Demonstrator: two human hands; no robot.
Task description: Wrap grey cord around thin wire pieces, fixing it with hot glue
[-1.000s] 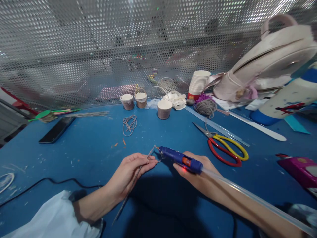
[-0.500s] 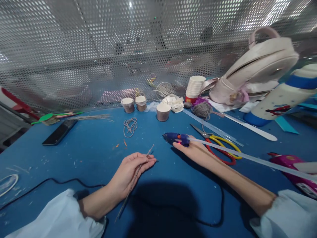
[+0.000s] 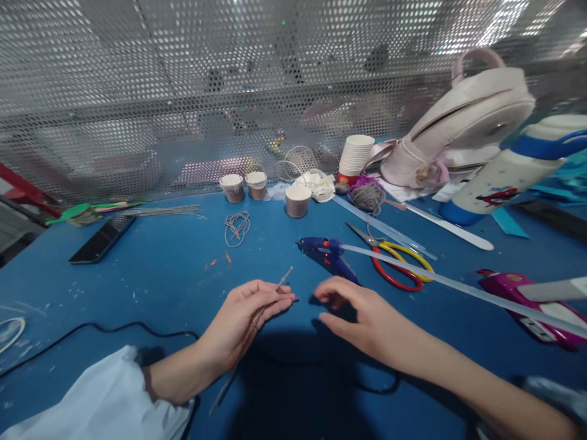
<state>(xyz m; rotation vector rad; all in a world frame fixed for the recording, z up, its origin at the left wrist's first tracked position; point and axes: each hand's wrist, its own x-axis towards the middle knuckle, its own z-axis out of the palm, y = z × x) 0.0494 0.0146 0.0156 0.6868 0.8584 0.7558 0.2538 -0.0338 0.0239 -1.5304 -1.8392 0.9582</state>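
My left hand (image 3: 245, 318) is closed in a pinch on a thin grey stick (image 3: 282, 283), whose tip pokes out past the fingers toward the far side. My right hand (image 3: 362, 311) hovers just right of it, fingers apart and holding nothing. Behind my right hand a blue glue gun (image 3: 326, 252) rests on the blue table (image 3: 151, 275), with a long clear glue stick (image 3: 458, 287) running out of its back to the right.
Red and yellow scissors (image 3: 397, 263) lie right of the gun. Three small cups (image 3: 257, 184), a cup stack (image 3: 355, 154), a string coil (image 3: 237, 226), grey yarn (image 3: 367, 197), a phone (image 3: 98, 239), a pale bag (image 3: 463, 125) and a flask (image 3: 509, 174) line the back. A black cable (image 3: 114, 327) crosses near me.
My right hand carried the glue gun away from the stick, set it down on the table and came back empty beside my left hand. My left hand kept its hold on the stick.
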